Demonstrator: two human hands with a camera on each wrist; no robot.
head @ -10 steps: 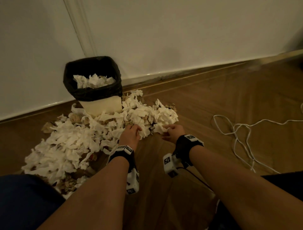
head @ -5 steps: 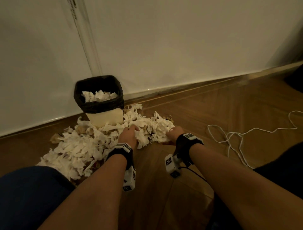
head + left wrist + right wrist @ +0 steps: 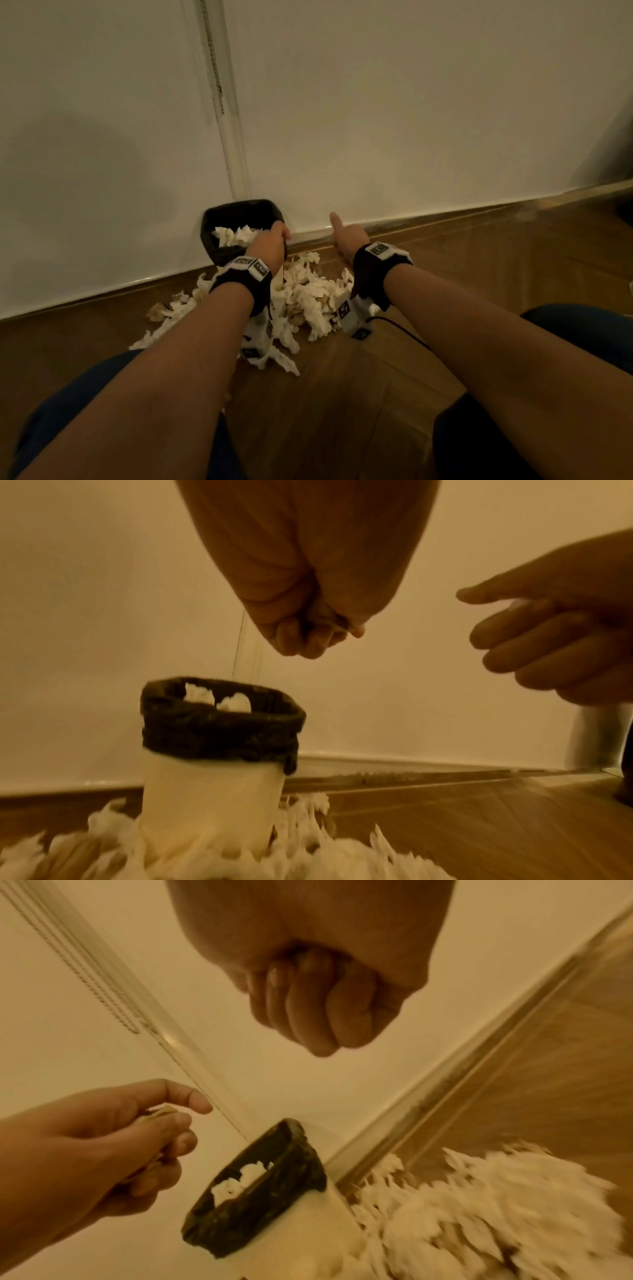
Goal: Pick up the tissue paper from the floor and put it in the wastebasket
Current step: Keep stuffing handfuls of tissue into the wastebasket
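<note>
The wastebasket (image 3: 239, 206), cream with a black liner, stands on the floor against the wall with tissue in it. Torn white tissue paper (image 3: 310, 298) is heaped on the floor around its base. My left hand (image 3: 274, 237) hangs just above the basket's right rim, and its curled fingers (image 3: 315, 634) pinch a small wad of tissue (image 3: 158, 1114). My right hand (image 3: 343, 233) is raised to the right of the basket, thumb up. Its fingers (image 3: 308, 1010) are curled into a fist with only a pale scrap showing inside.
A white wall and skirting (image 3: 428, 219) run right behind the basket. A bead chain (image 3: 214, 68) hangs down the wall above it. Wooden floor (image 3: 342, 394) lies between my knees, in dark trousers (image 3: 582, 329).
Both hands have lifted off the tissue pile on the floor and risen to basket height, the left one over the rim. The head view has tilted up toward the wall.
</note>
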